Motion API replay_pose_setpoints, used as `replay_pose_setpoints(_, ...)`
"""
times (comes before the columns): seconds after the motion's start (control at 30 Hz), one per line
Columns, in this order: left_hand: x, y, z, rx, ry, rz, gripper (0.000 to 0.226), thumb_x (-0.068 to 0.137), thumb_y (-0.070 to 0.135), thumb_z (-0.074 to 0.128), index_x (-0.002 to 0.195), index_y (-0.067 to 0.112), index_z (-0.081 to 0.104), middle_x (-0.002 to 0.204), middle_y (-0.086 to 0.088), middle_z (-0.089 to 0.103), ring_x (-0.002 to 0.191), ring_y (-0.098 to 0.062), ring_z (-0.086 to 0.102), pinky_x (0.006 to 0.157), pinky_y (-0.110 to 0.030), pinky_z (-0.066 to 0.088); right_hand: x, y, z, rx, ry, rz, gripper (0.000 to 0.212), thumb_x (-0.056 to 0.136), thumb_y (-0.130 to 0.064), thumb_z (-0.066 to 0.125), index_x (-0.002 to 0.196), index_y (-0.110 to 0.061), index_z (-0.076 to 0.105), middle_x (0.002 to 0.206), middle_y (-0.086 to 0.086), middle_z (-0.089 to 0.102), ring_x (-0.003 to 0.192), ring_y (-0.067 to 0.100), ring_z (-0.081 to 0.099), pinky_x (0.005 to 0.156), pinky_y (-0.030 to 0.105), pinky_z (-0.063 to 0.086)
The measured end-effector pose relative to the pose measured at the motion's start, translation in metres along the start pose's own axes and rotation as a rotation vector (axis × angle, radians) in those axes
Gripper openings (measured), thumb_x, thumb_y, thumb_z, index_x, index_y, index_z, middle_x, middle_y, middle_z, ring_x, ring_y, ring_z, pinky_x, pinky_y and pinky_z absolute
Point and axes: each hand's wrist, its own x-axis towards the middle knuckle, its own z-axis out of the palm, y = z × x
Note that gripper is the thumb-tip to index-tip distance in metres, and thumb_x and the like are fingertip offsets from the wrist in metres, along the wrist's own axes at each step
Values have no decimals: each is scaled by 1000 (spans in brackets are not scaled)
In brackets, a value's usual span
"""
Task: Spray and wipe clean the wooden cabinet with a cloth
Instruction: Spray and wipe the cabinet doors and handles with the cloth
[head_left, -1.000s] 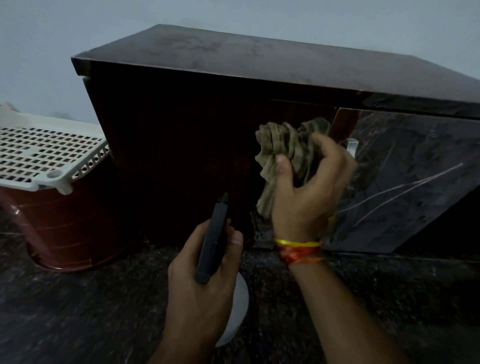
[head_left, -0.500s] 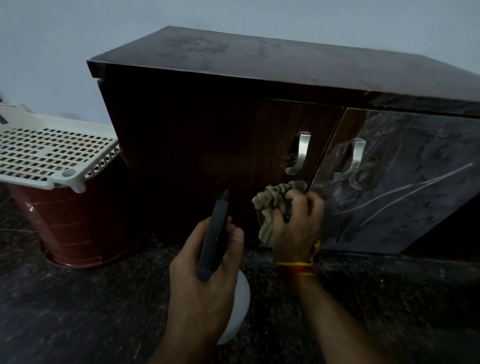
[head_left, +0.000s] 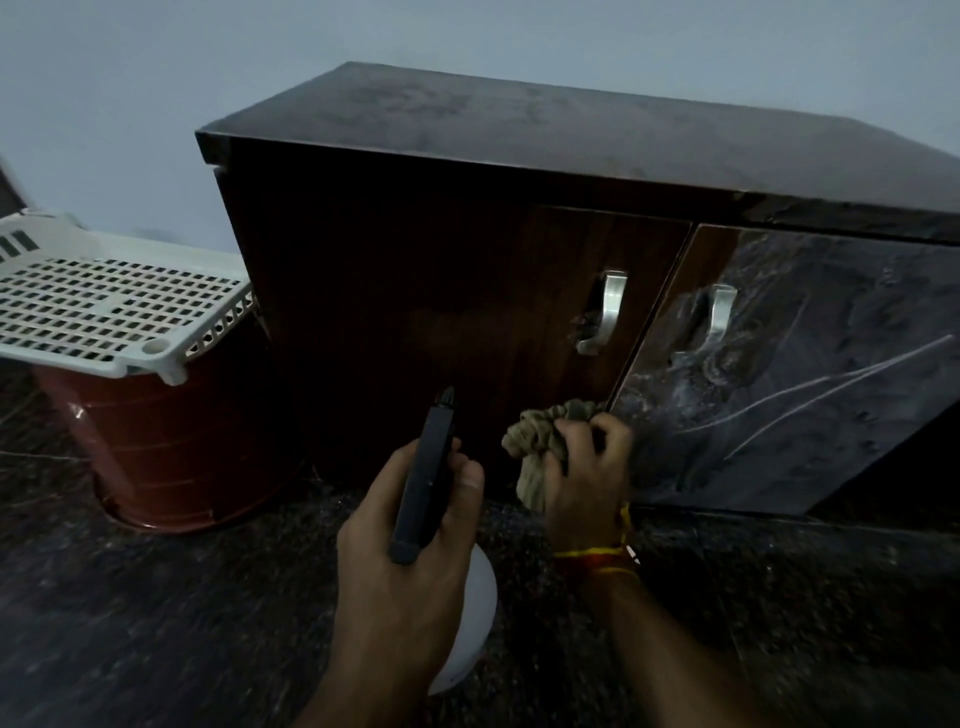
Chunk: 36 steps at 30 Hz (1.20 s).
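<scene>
Wooden cabinet (head_left: 395, 322) | left hand (head_left: 410, 561) grip clenched round spray bottle (head_left: 423, 478) | right hand (head_left: 587, 478) grasping cloth (head_left: 535, 441) | basket (head_left: 114, 306) beside

Dim, even lighting throughout. A plain pale wall (head_left: 156, 78) runs behind the furniture. The floor (head_left: 156, 623) is dark speckled stone with faint joint lines. At the left, near the wall, a reddish-brown plastic tub (head_left: 156, 467) stands on the floor, with a white perforated basket (head_left: 104, 306) resting on top.
</scene>
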Motion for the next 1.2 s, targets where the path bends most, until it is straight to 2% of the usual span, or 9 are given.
replay_pose_setpoints(0.1, -1, 2, -1, 9, -4, 8, 31, 59, 66, 56, 91, 66, 58, 103, 33, 64, 93, -17, 66, 78, -29, 54, 1, -4, 1, 8, 31, 12, 26, 71, 9, 73, 95, 1, 67, 109, 26, 49, 94, 13, 42, 84, 9, 32)
replay_pose_setpoints(0.23, -1, 0, -2, 6, -5, 16, 32, 59, 66, 56, 91, 68, 57, 102, 35, 63, 95, -18, 66, 76, -25, 52, 23, -10, 4, 61, 186, -37, 21, 73, 3, 67, 93, -4, 63, 109, 20, 45, 94, -1, 30, 87, -1, 27)
replay_pose_setpoints(0.4, -4, -2, -5, -16, -5, -22, 37, 57, 65, 56, 93, 63, 57, 101, 40, 61, 91, -7, 65, 65, -10, 53, -3, 9, 11, -98, 36, -47, 18, 70, 7, 73, 84, 0, 63, 104, 24, 50, 87, 30, 54, 77, 29, 44)
replay_pose_setpoints(0.5, -5, -4, -5, 11, 10, 8, 36, 59, 65, 56, 95, 61, 57, 103, 36, 62, 87, -11, 66, 64, -14, 53, -15, 16, 19, -107, -38, 17, 19, 65, 9, 74, 78, 1, 62, 100, 24, 51, 79, 33, 56, 74, 27, 41)
replay_pose_setpoints(0.6, -5, 1, -5, 17, 12, 63, 27, 66, 63, 57, 93, 66, 59, 95, 26, 66, 82, -7, 66, 61, -12, 51, -10, 12, 20, -4, 24, 94, 18, 69, 5, 74, 80, -2, 61, 102, 18, 47, 78, 18, 45, 71, 29, 47)
replay_pose_setpoints(0.73, -2, 7, -3, 47, -6, 139, 21, 75, 59, 55, 95, 67, 56, 93, 25, 66, 79, -4, 65, 63, -13, 49, 4, 3, 20, 90, 175, 108, 22, 69, 5, 70, 85, -4, 59, 104, 9, 41, 82, 0, 31, 77, 8, 31)
replay_pose_setpoints(0.9, 6, 12, 0, 24, 12, 174, 20, 78, 56, 55, 97, 57, 59, 89, 23, 65, 74, -7, 65, 64, -12, 48, -12, 3, 31, 131, 144, 310, 22, 69, 11, 66, 88, 3, 59, 106, 20, 43, 82, 15, 38, 73, 12, 30)
replay_pose_setpoints(1.07, 6, 10, 1, -1, 37, 184, 19, 77, 56, 55, 95, 52, 60, 90, 9, 64, 64, -12, 61, 57, -14, 49, -29, -2, 45, 204, 150, 625, 18, 71, 14, 61, 89, 8, 62, 112, 29, 45, 93, 34, 52, 82, 17, 33)
replay_pose_setpoints(1.2, 4, 6, 0, -11, 33, 154, 30, 73, 58, 56, 100, 47, 60, 93, 23, 68, 74, -5, 66, 61, -7, 48, -22, -7, 43, 260, 193, 666, 19, 74, 10, 62, 93, 5, 62, 105, 14, 43, 83, 24, 47, 74, 9, 28)
